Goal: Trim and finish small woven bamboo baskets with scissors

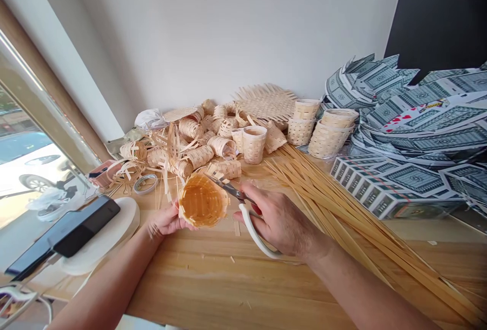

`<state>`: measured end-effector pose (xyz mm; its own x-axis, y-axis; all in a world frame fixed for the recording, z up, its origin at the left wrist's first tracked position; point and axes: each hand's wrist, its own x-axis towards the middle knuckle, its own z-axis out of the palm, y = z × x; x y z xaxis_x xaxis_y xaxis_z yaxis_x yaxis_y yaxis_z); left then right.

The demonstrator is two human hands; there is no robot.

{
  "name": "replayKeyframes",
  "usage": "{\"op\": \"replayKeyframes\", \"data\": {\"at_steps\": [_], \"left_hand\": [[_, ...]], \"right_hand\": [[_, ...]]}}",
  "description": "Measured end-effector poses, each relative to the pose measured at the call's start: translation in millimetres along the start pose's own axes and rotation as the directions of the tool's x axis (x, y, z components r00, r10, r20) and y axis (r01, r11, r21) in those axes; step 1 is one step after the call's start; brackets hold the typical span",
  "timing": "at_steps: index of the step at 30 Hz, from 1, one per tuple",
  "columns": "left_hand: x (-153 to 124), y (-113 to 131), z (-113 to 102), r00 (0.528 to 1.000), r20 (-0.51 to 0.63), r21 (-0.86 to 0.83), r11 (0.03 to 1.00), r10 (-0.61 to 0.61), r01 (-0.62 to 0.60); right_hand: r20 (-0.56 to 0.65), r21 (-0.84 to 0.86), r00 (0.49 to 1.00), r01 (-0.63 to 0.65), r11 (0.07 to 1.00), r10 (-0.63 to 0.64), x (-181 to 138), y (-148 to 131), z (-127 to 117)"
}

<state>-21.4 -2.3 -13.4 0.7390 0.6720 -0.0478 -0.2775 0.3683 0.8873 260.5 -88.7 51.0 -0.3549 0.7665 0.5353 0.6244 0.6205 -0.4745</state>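
Note:
A small woven basket [203, 200] is tilted with its mouth toward me, showing its orange-lit inside and short strip ends around the rim. My left hand [171, 220] grips it by its left side and underside, the fingers partly hidden behind it. My right hand [277, 218] is closed around the white handles of a pair of scissors [247, 226]. The dark blades reach left to the basket's upper right rim; whether a strip lies between them I cannot tell. Small strip offcuts [233, 259] lie on the wooden table [213, 289] below.
Behind the basket lies a heap of woven baskets [200, 156], with finished cups [254, 144] beside it. Long flat strips [342, 208] run across the right side. Folded playing-card pieces [411, 117] pile up at right. A roll of tape [146, 184] and a phone [87, 226] are at left.

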Motion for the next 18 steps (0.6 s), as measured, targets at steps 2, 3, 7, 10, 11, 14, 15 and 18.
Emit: {"op": "replayKeyframes", "data": {"at_steps": [2, 3, 7, 10, 11, 14, 15, 18], "left_hand": [[0.5, 2.1, 5.9, 0.999, 0.033, 0.017, 1.000, -0.011, 0.010], [0.7, 3.1, 8.3, 0.999, 0.047, 0.027, 1.000, -0.017, 0.015], [1.1, 4.8, 10.7, 0.997, 0.081, 0.052, 0.999, -0.019, 0.015], [1.0, 2.6, 6.8, 0.995, 0.096, 0.057, 0.998, -0.014, 0.009], [1.1, 1.3, 5.2, 0.995, 0.102, 0.057, 0.998, -0.014, 0.009], [1.4, -2.5, 1.3, 0.992, 0.128, 0.056, 0.998, -0.019, 0.012], [1.5, -3.4, 0.3, 0.990, 0.136, 0.054, 0.998, -0.022, 0.015], [1.5, -5.1, -2.6, 0.988, 0.154, 0.049, 0.999, -0.024, 0.017]], "right_hand": [[0.000, 0.002, 1.000, 0.008, 1.000, -0.008, -0.5, 0.3, 0.8], [-0.001, -0.002, 1.000, 0.008, 1.000, -0.008, -0.6, 0.4, 1.0], [-0.001, -0.059, 1.000, 0.000, 0.998, 0.000, -0.4, 0.9, 1.4], [0.006, -0.112, 1.000, -0.016, 0.994, 0.017, 0.1, 2.8, 2.1], [0.010, -0.122, 1.000, -0.018, 0.992, 0.020, 0.3, 3.7, 2.6], [0.019, -0.117, 1.000, -0.011, 0.993, 0.014, 0.5, 6.0, 4.2], [0.018, -0.110, 1.000, -0.007, 0.994, 0.009, 0.4, 6.3, 4.5], [0.007, -0.079, 1.000, -0.001, 0.997, 0.001, -0.3, 5.7, 4.4]]}}
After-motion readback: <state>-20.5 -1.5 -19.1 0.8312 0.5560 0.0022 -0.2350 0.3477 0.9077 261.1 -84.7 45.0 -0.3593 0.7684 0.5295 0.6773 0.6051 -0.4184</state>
